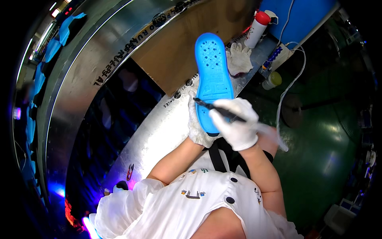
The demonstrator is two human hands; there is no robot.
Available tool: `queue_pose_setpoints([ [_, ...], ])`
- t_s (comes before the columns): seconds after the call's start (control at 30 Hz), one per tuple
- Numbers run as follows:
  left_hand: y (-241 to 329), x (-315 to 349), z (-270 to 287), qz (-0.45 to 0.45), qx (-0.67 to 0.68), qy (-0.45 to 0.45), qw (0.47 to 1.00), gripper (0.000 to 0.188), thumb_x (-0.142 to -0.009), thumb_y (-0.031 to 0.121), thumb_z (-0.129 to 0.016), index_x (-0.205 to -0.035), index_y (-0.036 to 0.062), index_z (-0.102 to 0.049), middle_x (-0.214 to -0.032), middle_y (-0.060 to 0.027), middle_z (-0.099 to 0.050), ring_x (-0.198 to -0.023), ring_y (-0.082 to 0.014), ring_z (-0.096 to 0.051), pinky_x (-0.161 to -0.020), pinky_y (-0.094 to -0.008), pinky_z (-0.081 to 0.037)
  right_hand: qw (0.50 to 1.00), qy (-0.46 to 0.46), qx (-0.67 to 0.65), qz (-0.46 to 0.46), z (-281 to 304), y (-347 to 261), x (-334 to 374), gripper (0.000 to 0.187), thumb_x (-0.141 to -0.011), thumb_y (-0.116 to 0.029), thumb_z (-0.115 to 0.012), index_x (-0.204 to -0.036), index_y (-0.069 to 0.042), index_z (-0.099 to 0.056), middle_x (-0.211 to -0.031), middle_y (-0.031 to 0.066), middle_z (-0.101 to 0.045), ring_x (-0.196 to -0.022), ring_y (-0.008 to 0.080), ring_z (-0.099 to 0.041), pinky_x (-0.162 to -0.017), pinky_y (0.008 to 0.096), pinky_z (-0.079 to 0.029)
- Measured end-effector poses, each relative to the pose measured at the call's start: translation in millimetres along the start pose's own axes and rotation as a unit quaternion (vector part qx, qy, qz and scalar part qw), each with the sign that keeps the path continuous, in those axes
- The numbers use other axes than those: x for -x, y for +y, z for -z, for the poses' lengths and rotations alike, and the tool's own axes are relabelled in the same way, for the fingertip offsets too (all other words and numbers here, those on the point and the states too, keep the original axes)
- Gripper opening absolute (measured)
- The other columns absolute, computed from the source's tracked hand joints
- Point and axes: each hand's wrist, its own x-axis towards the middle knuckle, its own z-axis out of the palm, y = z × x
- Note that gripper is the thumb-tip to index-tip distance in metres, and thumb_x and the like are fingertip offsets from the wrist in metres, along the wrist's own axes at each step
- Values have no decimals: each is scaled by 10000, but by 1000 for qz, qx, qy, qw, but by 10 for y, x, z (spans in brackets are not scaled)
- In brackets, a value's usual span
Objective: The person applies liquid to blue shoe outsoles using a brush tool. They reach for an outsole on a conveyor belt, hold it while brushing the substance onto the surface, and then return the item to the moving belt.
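Observation:
A bright blue shoe sole (215, 81) with a pattern of small holes at its far end stands out in front of me. My left hand (196, 127), in a white knitted glove, grips it along the left side and near end. Closed in a white glove, my right hand (238, 121) holds a slim black pen-shaped tool (203, 104). The tool's tip points left across the lower part of the sole; whether it touches the surface, I cannot tell. A pale tube (274, 133), blurred, trails from beside my right hand.
Beyond the sole lie a spare white glove (238, 59) and a white bottle with a red cap (258, 28). A brown board (171, 51) rests behind the metal worktop (155, 127). Red-handled snips (130, 171) lie at left. A white hose (292, 81) hangs at right near a jar (272, 81).

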Motion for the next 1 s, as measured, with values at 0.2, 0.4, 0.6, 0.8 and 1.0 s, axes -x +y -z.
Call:
queue_pose_setpoints([
  [0.2,102,65,-22,26,-26,-22,999,663,-950,571,-406,-1344,40,-457,-1254,-193,-567,-1112,-319,-585,-962,-457,-503,993,-41,53,94,23,-115,28,202,-736,-90,-759,-921,-111,-679,-858,44,-679,-699,208,-626,-676,326,-453],
  [0.4,216,103,-350,47,122,-39,991,819,-885,671,-431,-1404,38,-392,-1306,-255,-509,-1131,-403,-562,-959,-504,-495,998,35,9,-45,10,42,142,202,-724,-56,-756,-912,-90,-689,-821,85,-663,-665,260,-628,-659,361,-495],
  [0.6,277,40,-418,-3,45,71,996,996,-826,800,-379,-1459,35,-294,-1370,-318,-428,-1048,-445,-594,-835,-553,-540,941,34,-162,-294,-23,-162,161,134,-742,-32,-736,-868,-55,-696,-809,88,-678,-727,263,-647,-671,345,-502],
  [0.8,488,34,-211,89,108,-59,988,987,-847,786,-349,-1435,-6,-330,-1305,-375,-460,-1037,-480,-605,-831,-545,-548,993,-48,-96,-58,-22,-318,291,250,-716,-53,-777,-944,-44,-674,-846,97,-670,-735,245,-642,-683,335,-503],
  [1.0,679,25,-435,127,113,-23,985,904,-878,737,-366,-1434,24,-356,-1279,-333,-511,-1076,-492,-587,-840,-581,-542,988,-149,-48,-9,124,-222,239,212,-767,-29,-742,-975,-37,-699,-953,135,-687,-855,285,-669,-784,343,-531],
])
